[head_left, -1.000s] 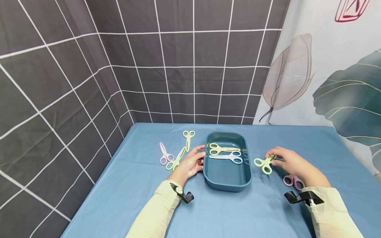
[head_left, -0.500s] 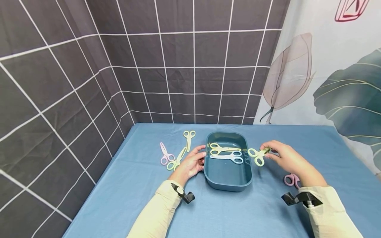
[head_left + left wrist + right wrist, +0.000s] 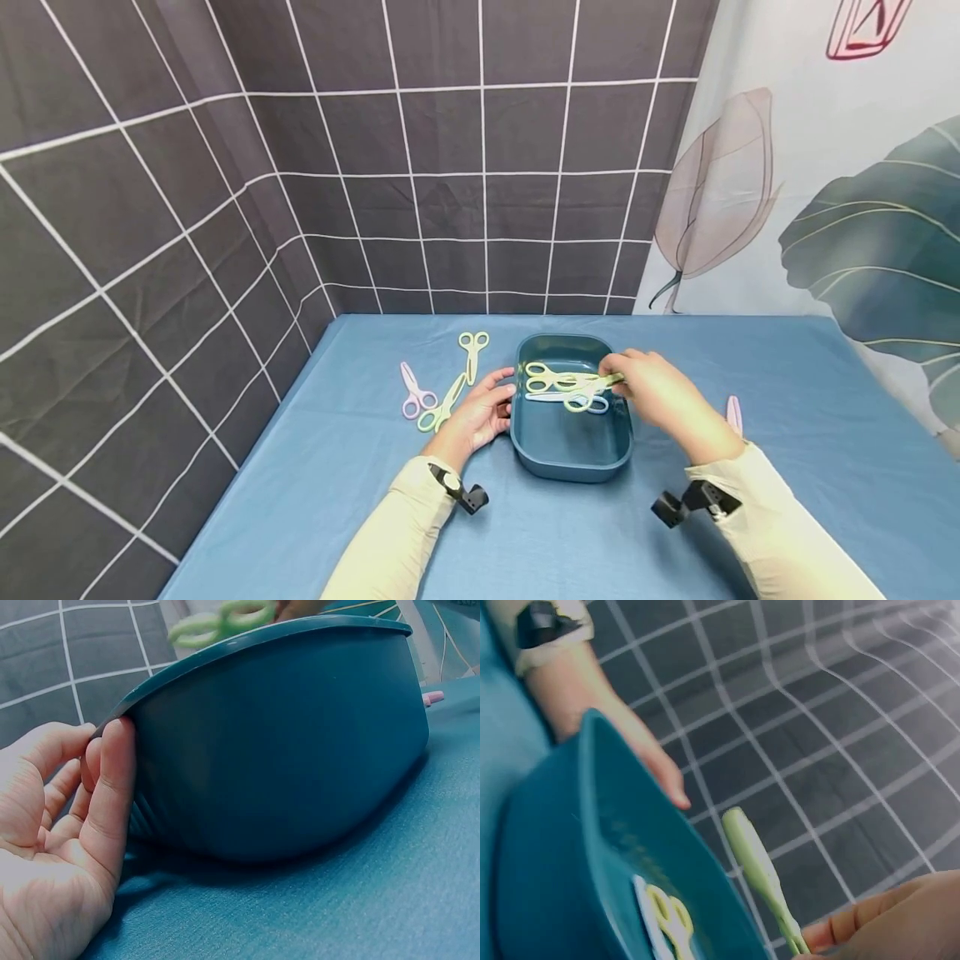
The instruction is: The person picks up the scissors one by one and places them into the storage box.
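Note:
My right hand [image 3: 656,396] pinches light green scissors [image 3: 585,393] by the blade end, handle loops pointing left, over the blue tub [image 3: 573,462]. From the right wrist view the green scissors [image 3: 754,859] appear edge-on above the tub's rim. Inside the tub lie pale yellow scissors [image 3: 538,377] and light blue scissors [image 3: 543,397], partly covered by the green pair in the head view. My left hand [image 3: 480,414] rests its fingers against the tub's left side; in the left wrist view its fingertips [image 3: 116,731] touch right at the rim.
Left of the tub lie pink scissors [image 3: 416,392] and two yellow-green pairs, one scissors pair [image 3: 444,407] close to my left wrist and another scissors pair [image 3: 472,354] farther back. More pink scissors [image 3: 733,412] show beyond my right sleeve. A blue cloth [image 3: 300,492] covers the table.
My right hand has moved left with the green scissors, from beside the tub to over it. The pink scissors on the right are now mostly behind my forearm. My left hand has stayed put.

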Available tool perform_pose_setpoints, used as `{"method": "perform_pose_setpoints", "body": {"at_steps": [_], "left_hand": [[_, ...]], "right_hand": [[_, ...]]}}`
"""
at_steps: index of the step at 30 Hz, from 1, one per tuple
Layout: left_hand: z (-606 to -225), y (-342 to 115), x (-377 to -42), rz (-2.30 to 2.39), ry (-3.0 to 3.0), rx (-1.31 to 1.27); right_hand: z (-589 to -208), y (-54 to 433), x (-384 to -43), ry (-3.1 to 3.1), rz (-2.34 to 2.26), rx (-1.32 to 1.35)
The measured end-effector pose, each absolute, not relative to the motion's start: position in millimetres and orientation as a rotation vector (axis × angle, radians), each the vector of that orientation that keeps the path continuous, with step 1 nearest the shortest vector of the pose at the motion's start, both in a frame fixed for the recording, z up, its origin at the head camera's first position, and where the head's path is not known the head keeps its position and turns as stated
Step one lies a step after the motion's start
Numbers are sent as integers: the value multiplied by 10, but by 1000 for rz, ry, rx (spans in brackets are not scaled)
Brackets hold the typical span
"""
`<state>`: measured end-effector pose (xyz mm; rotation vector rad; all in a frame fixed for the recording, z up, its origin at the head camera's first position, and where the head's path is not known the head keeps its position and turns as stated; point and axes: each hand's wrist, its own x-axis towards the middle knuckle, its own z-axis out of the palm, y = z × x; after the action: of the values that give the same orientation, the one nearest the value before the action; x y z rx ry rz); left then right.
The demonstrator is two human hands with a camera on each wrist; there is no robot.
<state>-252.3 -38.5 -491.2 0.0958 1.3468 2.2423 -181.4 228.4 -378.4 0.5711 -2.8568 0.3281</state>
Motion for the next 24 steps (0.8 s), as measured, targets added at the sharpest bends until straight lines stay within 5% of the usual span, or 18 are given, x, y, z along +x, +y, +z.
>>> {"method": "perform_pose_setpoints", "body": {"at_steps": [24], "left_hand": [[-4925, -394, -2541, 2246, 1314, 129]], "right_hand": [[-4156, 1651, -1926, -3047, 6, 401]]}}
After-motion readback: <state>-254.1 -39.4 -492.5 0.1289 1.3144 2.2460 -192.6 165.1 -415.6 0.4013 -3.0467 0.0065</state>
